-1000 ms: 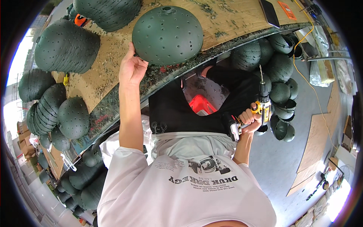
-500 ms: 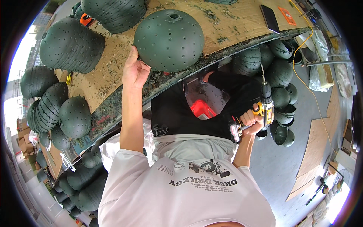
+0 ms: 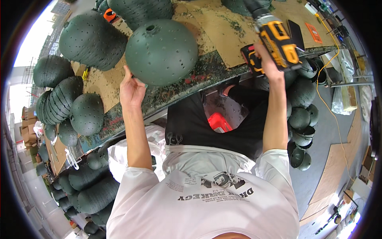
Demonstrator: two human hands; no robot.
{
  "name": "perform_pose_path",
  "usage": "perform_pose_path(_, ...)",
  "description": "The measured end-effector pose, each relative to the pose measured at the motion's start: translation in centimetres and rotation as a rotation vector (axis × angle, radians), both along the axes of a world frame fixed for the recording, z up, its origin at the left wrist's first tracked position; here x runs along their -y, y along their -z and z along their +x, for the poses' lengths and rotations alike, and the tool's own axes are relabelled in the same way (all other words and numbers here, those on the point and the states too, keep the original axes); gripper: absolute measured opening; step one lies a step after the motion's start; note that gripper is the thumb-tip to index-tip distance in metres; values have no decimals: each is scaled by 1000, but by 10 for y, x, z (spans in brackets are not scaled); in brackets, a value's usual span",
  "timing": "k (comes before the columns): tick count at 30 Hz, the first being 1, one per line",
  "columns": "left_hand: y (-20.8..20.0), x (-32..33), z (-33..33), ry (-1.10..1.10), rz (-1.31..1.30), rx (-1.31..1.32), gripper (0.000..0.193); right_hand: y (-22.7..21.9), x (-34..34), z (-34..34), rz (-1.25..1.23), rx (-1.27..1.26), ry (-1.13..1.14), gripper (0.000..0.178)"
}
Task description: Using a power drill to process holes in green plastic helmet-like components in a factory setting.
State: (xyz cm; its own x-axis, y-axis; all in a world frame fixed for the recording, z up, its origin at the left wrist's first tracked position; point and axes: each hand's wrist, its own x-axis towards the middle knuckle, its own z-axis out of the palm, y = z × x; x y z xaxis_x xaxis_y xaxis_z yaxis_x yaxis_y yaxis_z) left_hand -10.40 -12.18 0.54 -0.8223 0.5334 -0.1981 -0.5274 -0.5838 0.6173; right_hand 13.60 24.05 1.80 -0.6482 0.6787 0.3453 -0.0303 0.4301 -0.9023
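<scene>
A dark green plastic dome, dotted with small holes and with a larger hole near its top, rests at the near edge of the workbench. My left hand grips its lower left rim, thumb against the outside and fingers curled beneath. In my right hand is a yellow and black cordless drill, raised over the bench to the right of the dome. Its chuck points toward the far side, slightly blurred, and the bit cannot be made out. A gap separates drill and dome.
Nested stacks of similar domes crowd the bench's left side. Green shavings litter the cardboard covering it. A phone and an orange card lie at the right. More domes are piled below; a yellow cable trails there.
My right hand has lifted the drill from beside my lap up over the bench. My left hand keeps hold of the dome, which appears shifted slightly left and lower as the view moved.
</scene>
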Motion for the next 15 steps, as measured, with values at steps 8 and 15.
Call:
perform_pose_path(8, -57, -15, -36, 265, 189, -211, 40, 28, 1, -20, 107, -91, 99, 24)
perform_pose_path(15, -177, -230, -92, 849, 777, -353, 40, 23, -2, -10, -20, -155, 54, 23)
